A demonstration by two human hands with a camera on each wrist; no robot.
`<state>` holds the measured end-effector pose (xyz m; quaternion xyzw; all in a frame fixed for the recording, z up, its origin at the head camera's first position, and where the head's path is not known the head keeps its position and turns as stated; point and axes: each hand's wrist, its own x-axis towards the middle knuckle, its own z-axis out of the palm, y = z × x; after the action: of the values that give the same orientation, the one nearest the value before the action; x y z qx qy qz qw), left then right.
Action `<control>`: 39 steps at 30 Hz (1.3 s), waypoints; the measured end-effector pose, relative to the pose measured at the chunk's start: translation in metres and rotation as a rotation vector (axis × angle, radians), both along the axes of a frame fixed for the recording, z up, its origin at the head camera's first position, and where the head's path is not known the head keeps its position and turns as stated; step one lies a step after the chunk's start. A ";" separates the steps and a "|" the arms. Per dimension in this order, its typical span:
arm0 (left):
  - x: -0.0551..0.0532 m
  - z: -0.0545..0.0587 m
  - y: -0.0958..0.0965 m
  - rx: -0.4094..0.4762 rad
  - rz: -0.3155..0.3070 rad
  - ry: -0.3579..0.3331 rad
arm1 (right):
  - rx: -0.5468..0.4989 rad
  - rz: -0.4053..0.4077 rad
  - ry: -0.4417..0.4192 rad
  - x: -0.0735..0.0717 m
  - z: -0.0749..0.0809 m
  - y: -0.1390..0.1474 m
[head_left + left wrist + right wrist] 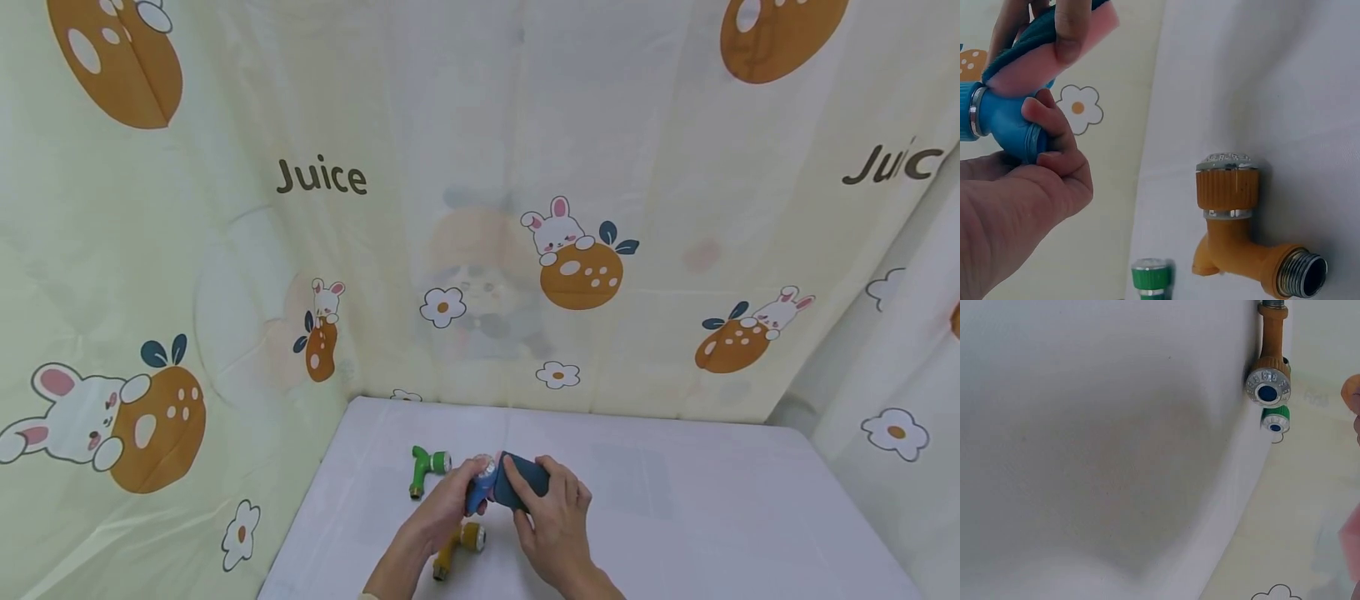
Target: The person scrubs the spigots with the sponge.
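Left fingers grip blue tap; right fingers hold sponge. Left forearm between green tap, orange tap.

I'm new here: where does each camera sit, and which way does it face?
Head: on the head, facing forward, down at the table; left hand, right hand, forearms show.
Left wrist: worn there, facing blue tap and table; both hands show.
Right wrist: worn there, facing mostly table; at most hand slivers show.
Wrist views share orange tap and green tap.
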<state>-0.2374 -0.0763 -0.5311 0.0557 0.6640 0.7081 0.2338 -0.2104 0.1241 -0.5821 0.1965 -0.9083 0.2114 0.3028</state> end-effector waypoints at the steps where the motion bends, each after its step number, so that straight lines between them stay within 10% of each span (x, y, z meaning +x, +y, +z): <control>1: 0.000 0.000 0.000 -0.009 -0.001 0.009 | 0.005 0.003 0.006 0.000 0.000 0.000; 24: 0.003 0.002 0.002 -0.218 0.041 0.112 | 0.172 -0.033 0.142 -0.010 -0.002 0.017; 39: 0.000 -0.004 -0.002 -0.124 0.029 0.110 | -0.053 -0.061 0.037 -0.011 0.004 0.016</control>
<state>-0.2377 -0.0782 -0.5351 0.0704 0.7191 0.6649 0.1896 -0.2219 0.1400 -0.5779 0.1646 -0.9022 0.2223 0.3311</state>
